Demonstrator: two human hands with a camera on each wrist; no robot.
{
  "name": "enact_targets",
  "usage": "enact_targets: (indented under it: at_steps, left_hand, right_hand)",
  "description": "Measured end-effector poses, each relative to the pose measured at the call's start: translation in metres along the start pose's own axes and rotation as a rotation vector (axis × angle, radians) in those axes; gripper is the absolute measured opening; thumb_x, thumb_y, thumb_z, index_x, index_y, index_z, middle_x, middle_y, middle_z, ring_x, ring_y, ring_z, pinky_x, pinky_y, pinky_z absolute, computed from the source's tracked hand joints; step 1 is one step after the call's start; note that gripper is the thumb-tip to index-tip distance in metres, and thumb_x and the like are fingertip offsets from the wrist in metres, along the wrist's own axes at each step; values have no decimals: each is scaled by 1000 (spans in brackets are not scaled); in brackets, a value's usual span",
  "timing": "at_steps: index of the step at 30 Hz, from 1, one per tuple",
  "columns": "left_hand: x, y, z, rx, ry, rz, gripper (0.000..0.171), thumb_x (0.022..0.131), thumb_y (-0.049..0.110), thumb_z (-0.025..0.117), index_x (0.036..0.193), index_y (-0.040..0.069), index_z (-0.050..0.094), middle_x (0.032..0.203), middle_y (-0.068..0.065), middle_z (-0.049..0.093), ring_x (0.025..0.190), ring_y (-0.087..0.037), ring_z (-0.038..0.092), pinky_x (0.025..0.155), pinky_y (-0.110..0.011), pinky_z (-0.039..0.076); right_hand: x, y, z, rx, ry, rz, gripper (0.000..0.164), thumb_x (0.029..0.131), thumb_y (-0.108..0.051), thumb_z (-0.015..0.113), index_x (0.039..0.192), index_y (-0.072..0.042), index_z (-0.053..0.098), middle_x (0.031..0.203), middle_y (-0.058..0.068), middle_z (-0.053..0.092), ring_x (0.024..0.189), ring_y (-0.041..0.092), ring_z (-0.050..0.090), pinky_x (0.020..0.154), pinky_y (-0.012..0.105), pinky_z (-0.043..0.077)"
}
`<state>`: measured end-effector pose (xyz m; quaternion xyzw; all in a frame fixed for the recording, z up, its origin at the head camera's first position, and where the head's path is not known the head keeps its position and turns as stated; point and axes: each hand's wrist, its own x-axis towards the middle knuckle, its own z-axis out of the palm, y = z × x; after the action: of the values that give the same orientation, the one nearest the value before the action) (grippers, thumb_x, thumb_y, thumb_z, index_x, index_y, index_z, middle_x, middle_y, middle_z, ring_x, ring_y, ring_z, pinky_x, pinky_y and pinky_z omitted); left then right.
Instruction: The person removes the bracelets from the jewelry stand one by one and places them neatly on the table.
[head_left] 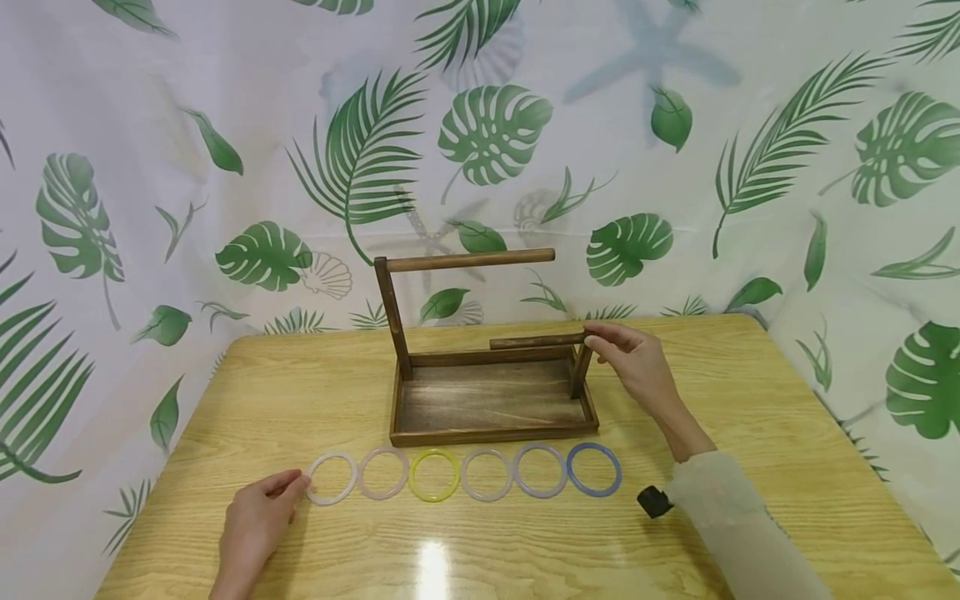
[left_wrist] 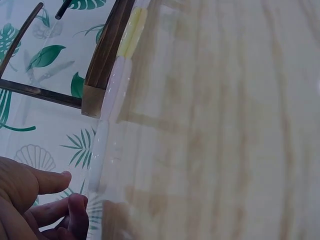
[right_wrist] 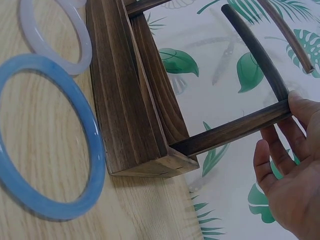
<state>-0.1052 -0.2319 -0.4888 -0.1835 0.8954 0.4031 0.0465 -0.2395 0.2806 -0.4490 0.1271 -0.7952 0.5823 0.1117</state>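
Observation:
A dark brown wooden bangle display stand (head_left: 495, 435) has a tray base, a tall post with a bar at the left and a short post with a bar (head_left: 536, 342) at the right. My right hand (head_left: 633, 367) pinches the top of the short post (right_wrist: 235, 127), thumb on its end and fingers behind. Several bangles lie in a row before the tray. At the row's left end is a white bangle (head_left: 312, 492), and my left hand (head_left: 257, 521) has its fingertips right at its rim. In the left wrist view, thumb and fingers (left_wrist: 77, 215) are apart with nothing between them.
Rightward from the white bangle come a pale pink bangle (head_left: 363, 490), a yellow bangle (head_left: 413, 490), two pale lavender ones and a blue bangle (head_left: 617, 479). All lie on the wood-grain table (head_left: 360, 558). A leaf-print cloth (head_left: 525, 208) hangs behind it.

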Motion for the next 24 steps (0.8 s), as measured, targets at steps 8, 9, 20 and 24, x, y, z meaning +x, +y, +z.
enact_targets:
  at_steps: [8,9,20,24]
  left_hand:
    - [1,0,-8,-52,21,38,47,104,32,63,135,-3,65,89,-8,75,71,-15,65,53,-28,44]
    - [1,1,-8,-57,33,51,46,104,31,64,135,-3,65,95,-11,76,72,-15,66,53,-28,45]
    - [-4,17,-14,-29,114,180,40,107,24,60,138,-1,64,122,-22,70,82,-19,64,57,-27,45]
    - [-6,25,-15,-12,164,242,39,109,24,56,137,-1,64,122,-24,69,85,-29,67,55,-28,45]
  right_hand:
    - [0,-2,0,-14,4,8,37,104,-19,66,134,3,66,117,-10,71,91,7,65,76,21,54]
    - [1,-1,0,-20,5,13,37,104,-19,66,134,3,66,118,-10,71,91,6,65,76,20,54]
    - [-4,-8,-1,-72,-27,-25,36,107,-19,59,139,-2,64,136,18,65,96,5,64,76,20,53]
    - [-7,-10,-3,-80,-68,-65,38,108,-16,56,144,-2,60,140,17,63,109,14,66,85,18,53]
